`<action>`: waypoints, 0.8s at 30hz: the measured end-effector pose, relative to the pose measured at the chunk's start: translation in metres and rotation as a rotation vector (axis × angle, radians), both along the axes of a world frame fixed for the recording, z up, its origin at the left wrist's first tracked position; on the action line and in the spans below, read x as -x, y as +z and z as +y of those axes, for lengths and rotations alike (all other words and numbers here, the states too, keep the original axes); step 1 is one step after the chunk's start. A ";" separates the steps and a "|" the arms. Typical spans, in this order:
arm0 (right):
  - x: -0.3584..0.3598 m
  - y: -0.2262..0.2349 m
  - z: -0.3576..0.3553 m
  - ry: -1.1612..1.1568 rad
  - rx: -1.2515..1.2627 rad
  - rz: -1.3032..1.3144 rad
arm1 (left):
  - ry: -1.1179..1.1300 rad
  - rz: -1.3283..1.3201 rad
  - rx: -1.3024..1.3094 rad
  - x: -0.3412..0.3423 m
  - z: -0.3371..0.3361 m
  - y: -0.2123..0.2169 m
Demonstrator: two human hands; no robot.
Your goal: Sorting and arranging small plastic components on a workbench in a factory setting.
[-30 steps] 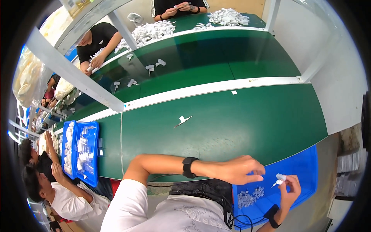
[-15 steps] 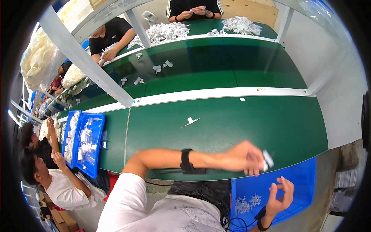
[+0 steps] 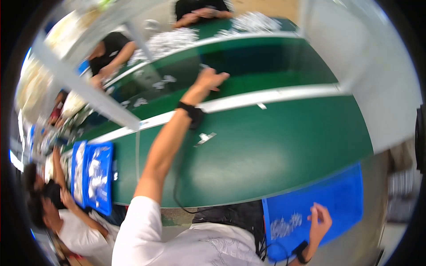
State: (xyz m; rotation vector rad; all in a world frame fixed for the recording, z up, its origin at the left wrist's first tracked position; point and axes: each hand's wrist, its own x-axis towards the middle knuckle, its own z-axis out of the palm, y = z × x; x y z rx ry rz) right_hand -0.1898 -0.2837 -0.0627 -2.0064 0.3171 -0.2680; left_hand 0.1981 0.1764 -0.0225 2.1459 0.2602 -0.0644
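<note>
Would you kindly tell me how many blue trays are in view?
2: one blue tray at lower right beside the right hand, another blue tray at far left near a co-worker. Others may be hidden.

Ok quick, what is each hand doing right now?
Left hand: open, stretched far across the green conveyor belt, holding nothing visible.
Right hand: open over the blue tray, empty.
</note>
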 end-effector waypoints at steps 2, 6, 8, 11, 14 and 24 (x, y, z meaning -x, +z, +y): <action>-0.007 -0.008 -0.007 -0.069 0.025 0.047 | -0.105 -0.092 -0.660 0.021 -0.018 0.023; -0.009 -0.100 -0.056 -0.284 0.092 0.179 | -0.595 -0.430 -0.383 0.105 -0.090 0.047; -0.010 -0.151 -0.084 -0.236 0.261 0.520 | -0.811 -0.488 -0.406 0.153 -0.123 0.044; 0.000 -0.212 -0.098 -0.112 0.367 0.876 | -1.223 -0.320 -0.455 0.196 -0.159 0.034; 0.014 -0.253 -0.094 -0.006 0.371 1.111 | -1.248 -0.350 -0.519 0.218 -0.174 0.021; 0.026 -0.304 -0.067 0.116 0.616 1.109 | -1.228 -0.332 -0.583 0.218 -0.169 0.027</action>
